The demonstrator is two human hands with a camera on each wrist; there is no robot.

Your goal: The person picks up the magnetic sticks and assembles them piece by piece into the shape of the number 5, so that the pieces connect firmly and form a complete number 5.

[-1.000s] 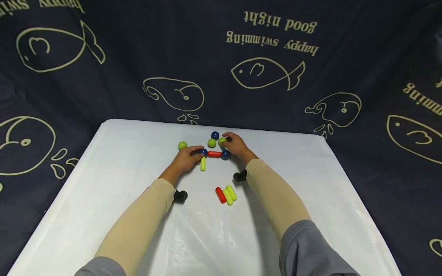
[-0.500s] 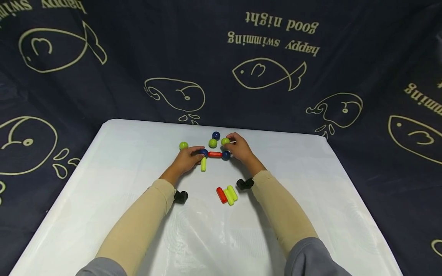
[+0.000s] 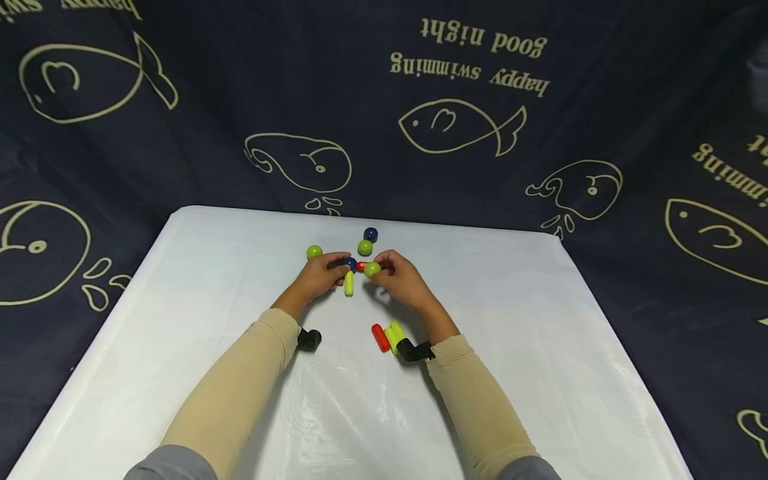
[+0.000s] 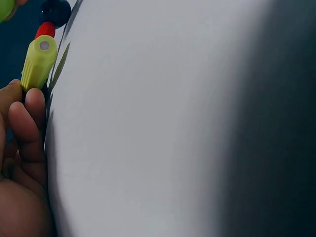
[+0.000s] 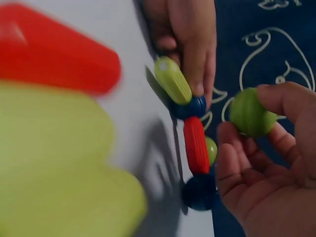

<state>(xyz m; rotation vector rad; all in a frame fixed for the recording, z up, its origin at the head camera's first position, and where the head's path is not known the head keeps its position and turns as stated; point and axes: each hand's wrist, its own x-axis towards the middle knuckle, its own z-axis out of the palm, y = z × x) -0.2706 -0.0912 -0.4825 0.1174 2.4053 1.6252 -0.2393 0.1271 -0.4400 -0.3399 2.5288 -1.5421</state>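
My left hand (image 3: 317,277) pinches a blue ball (image 5: 197,106), from which a yellow-green rod (image 3: 349,284) and a red rod (image 5: 196,144) stick out. At the red rod's other end sits a second blue ball (image 5: 199,192), hidden behind my right hand in the head view. My right hand (image 3: 403,279) holds a green ball (image 3: 373,269) between thumb and fingers, above the red rod and apart from it in the right wrist view. In the left wrist view the yellow-green rod (image 4: 39,61) shows a round silvery end.
Behind the hands lie a blue ball (image 3: 371,234) and a green ball (image 3: 365,248); another green ball (image 3: 315,252) lies left. Nearer me, a loose red rod (image 3: 381,338) lies beside yellow-green rods (image 3: 394,337), partly covered by the right wrist camera (image 3: 414,351). Dark patterned cloth hangs beyond the white table (image 3: 510,320).
My right hand has picked up the green ball from beside the others and brought it left and nearer, over the red rod. My left hand stays on its blue ball.
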